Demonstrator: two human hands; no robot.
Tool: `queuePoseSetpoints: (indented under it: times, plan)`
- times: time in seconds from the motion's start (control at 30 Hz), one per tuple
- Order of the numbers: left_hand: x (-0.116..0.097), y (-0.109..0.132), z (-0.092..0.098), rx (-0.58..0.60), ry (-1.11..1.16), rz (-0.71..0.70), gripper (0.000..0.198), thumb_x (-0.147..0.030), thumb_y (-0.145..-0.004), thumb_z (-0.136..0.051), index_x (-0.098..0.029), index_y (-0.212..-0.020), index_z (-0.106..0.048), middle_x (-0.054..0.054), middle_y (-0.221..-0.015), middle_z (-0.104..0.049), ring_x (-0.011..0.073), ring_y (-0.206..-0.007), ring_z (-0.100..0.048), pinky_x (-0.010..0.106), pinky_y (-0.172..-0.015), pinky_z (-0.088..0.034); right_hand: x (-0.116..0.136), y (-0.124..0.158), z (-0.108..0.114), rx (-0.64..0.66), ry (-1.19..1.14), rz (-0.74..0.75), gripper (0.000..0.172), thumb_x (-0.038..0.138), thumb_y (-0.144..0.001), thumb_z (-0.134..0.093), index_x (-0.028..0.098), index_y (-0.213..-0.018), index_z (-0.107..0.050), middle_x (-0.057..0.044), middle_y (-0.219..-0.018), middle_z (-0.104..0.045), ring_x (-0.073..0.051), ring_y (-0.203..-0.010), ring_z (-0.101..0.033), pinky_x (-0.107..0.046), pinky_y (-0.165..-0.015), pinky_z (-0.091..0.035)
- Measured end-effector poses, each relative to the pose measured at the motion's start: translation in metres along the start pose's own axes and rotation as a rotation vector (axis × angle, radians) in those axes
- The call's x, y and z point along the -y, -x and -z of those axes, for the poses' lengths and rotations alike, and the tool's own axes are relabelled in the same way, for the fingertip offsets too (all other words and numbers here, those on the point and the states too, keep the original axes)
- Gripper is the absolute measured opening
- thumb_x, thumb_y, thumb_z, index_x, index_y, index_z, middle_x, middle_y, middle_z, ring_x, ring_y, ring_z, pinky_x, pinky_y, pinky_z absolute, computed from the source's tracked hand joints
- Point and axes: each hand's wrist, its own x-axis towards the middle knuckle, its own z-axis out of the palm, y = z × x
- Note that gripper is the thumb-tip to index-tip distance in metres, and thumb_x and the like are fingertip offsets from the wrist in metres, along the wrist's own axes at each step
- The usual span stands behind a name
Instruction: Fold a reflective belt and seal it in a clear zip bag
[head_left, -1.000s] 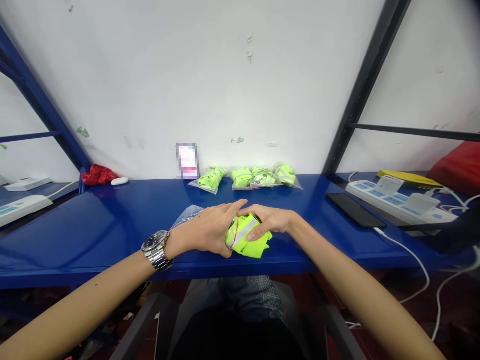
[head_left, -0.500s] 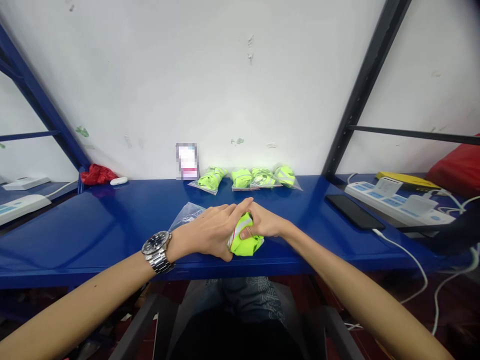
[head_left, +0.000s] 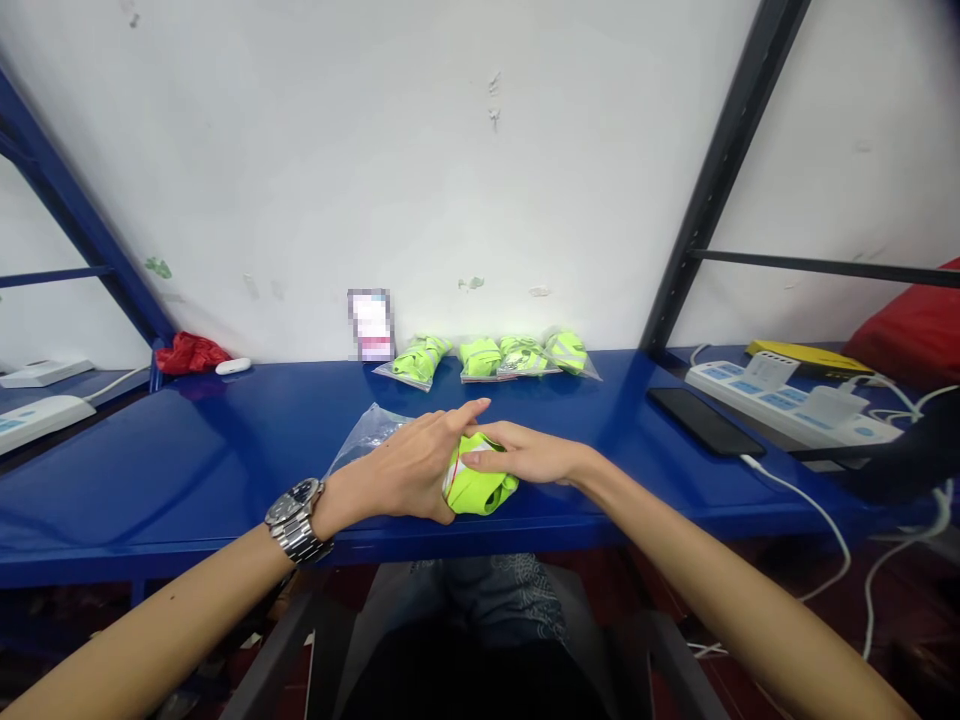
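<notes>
A bundle of neon-yellow reflective fabric (head_left: 480, 488), with a silver band and a thin red line, is pressed between my two hands near the table's front edge. My left hand (head_left: 409, 462), with a metal watch on the wrist, cups its left side, fingers together. From the right, my right hand (head_left: 529, 455) grips it, thumb on the near face and fingers over the top. Some fingertips are hidden behind the bundle. A clear plastic bag (head_left: 367, 432) lies on the table behind my left hand.
Several bagged yellow bundles (head_left: 480, 357) line the wall beside an upright blurred-screen device (head_left: 372, 325). A black phone (head_left: 705, 422) with a white cable lies right, near a power strip (head_left: 787, 400). At the back left are a red cloth (head_left: 189, 353) and a small white case (head_left: 232, 366).
My right hand has shifted its hold, its fingers now straighter over the bundle's top. The bundle has turned a little, and both hands sit slightly further left in view.
</notes>
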Motion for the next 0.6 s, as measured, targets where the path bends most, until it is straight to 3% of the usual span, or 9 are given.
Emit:
queuePoseSetpoints:
  times: [0.07,0.23,0.4,0.6]
  plan:
    - [0.003,0.002,-0.005,-0.047,0.032,-0.016,0.129,-0.018,-0.053,-0.078,-0.023,-0.15,0.007,0.019,-0.14,-0.039,0.0365,-0.122,-0.05,0.051,-0.096,-0.048,-0.003,-0.003,-0.003,-0.034,0.045,-0.011,0.036,0.046,-0.092,-0.053,0.012,-0.103,-0.061,-0.007,-0.094,-0.064,-0.017,-0.084,-0.058,-0.029,-0.073,-0.049]
    - [0.005,-0.003,-0.013,-0.075,0.01,-0.019,0.126,-0.016,-0.052,-0.075,-0.025,-0.15,0.004,0.022,-0.145,-0.026,0.0423,-0.128,-0.04,0.055,-0.091,-0.049,-0.008,-0.019,-0.01,-0.303,0.459,-0.011,0.021,0.019,-0.085,-0.054,0.014,-0.103,-0.064,-0.007,-0.097,-0.066,-0.022,-0.09,-0.06,-0.031,-0.078,-0.048]
    - [0.0,-0.008,-0.01,-0.057,-0.012,-0.054,0.117,-0.013,-0.054,-0.072,-0.024,-0.149,-0.004,0.02,-0.142,-0.028,0.0378,-0.12,-0.046,0.053,-0.091,-0.049,-0.007,-0.029,-0.005,-0.252,0.701,-0.082,0.023,0.005,-0.073,-0.049,0.008,-0.089,-0.065,-0.012,-0.089,-0.068,-0.021,-0.075,-0.061,-0.028,-0.065,-0.047]
    - [0.001,-0.01,-0.009,-0.059,0.034,-0.017,0.115,-0.013,-0.056,-0.07,-0.026,-0.149,-0.004,0.019,-0.142,-0.027,0.0352,-0.117,-0.049,0.049,-0.084,-0.053,-0.015,-0.039,-0.008,-0.321,0.782,-0.122,0.019,0.013,-0.079,-0.05,0.01,-0.089,-0.065,-0.01,-0.083,-0.067,-0.019,-0.068,-0.061,-0.026,-0.06,-0.045]
